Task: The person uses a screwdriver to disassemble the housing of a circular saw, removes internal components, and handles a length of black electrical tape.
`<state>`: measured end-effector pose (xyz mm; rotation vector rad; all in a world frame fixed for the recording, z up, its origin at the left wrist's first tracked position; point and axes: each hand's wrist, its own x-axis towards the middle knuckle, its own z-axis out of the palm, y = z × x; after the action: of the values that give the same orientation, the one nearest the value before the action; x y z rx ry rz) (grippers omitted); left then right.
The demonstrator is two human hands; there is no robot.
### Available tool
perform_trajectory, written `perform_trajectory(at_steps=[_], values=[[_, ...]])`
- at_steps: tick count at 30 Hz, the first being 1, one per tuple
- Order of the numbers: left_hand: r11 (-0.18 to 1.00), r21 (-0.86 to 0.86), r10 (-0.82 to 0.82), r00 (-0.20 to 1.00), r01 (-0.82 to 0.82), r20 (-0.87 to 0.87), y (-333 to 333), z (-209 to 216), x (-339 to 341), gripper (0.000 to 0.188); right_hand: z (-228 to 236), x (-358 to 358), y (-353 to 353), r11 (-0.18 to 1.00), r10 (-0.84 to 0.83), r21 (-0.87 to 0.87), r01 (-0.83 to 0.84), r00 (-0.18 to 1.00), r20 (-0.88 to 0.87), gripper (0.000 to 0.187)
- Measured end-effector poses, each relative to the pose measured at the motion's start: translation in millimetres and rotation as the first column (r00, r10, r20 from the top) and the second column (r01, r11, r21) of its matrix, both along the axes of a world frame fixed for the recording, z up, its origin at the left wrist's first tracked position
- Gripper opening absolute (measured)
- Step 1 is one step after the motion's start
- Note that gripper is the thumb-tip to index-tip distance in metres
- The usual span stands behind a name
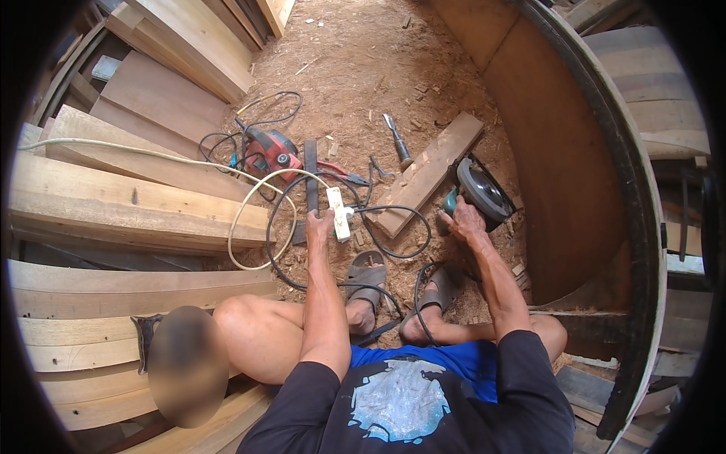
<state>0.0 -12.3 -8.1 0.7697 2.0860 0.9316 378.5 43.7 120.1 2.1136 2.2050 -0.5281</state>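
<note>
My left hand (319, 225) is closed at the near end of a dark flat bar (311, 175), its thumb side against a white power strip (339, 213). A black plug and cord run from the strip. At the right, my right hand (464, 222) wraps the teal handle (450, 202) of a power saw with a round dark guard (485, 189). The saw is beside the near part of a wooden plank (431, 172) on the ground. My fingers hide part of the saw's handle.
A red power tool (270, 153) with a cord and red-handled pliers (344, 173) lie ahead. A chisel-like tool (397, 142) is beyond the plank. Stacked boards (136, 195) line the left; a curved brown panel (567, 151) stands right. Wood shavings cover the ground. Cords loop near my feet.
</note>
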Motion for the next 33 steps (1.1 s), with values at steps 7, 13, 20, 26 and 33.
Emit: perform_trajectory(at_steps=[7,13,20,26,33], values=[[1.000,0.000,-0.019,1.000,0.019,0.003,1,14,7,0.089,-6,1,0,1.000,0.007,0.028,-0.007,1.000,-0.022,0.068],[1.000,0.004,-0.004,0.998,0.004,0.055,-2,14,9,0.088,-5,1,2,1.000,-0.006,-0.010,0.005,0.999,-0.035,0.063],[1.000,0.008,0.004,1.000,-0.004,0.016,1,11,10,0.088,-8,2,1,1.000,0.002,0.024,0.000,0.999,-0.048,0.058],[0.995,0.103,0.001,1.000,-0.004,0.027,9,20,22,0.082,-8,2,-1,0.999,0.004,0.032,-0.002,0.999,-0.050,0.059],[0.981,0.176,-0.097,0.993,0.083,0.071,29,48,84,0.073,-14,4,1,1.000,-0.011,0.018,0.012,0.999,-0.030,0.062]])
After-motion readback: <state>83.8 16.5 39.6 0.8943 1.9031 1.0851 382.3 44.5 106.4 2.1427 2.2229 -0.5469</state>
